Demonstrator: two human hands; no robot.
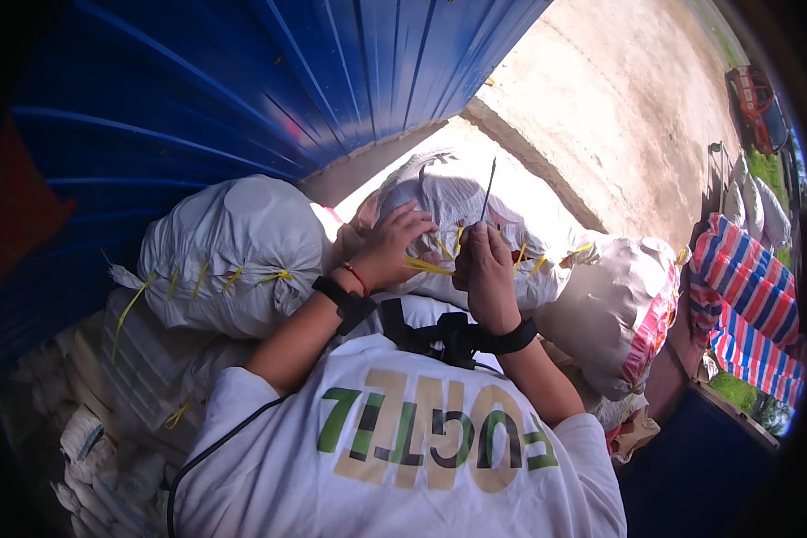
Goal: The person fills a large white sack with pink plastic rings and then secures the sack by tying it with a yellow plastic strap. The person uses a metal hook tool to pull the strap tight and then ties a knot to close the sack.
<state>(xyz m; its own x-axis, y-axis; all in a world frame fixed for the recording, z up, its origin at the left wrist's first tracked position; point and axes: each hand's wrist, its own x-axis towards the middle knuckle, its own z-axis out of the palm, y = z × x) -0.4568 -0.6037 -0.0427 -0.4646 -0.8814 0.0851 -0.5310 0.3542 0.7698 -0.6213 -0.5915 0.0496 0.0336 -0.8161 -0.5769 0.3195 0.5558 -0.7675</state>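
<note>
My right hand (488, 273) is closed around a long thin metal needle (490, 190), its tip pointing up and away from me. Beneath both hands is a stuffed white woven sack (453, 190), its mouth laced with yellow plastic twine (429, 266). A length of that twine runs from beside my left hand to my right; whether the right fingers also pinch it is hidden. My left hand (387, 249) lies on the near left side of this sack, fingers stretched out and a little apart.
Another full white sack (242, 235) with yellow stitches lies left, and a third (614, 305) right. A blue corrugated metal wall (269, 81) rises behind. Concrete ground (619, 99) stretches beyond a raised ledge. Striped red, white and blue fabric (751, 287) hangs at far right.
</note>
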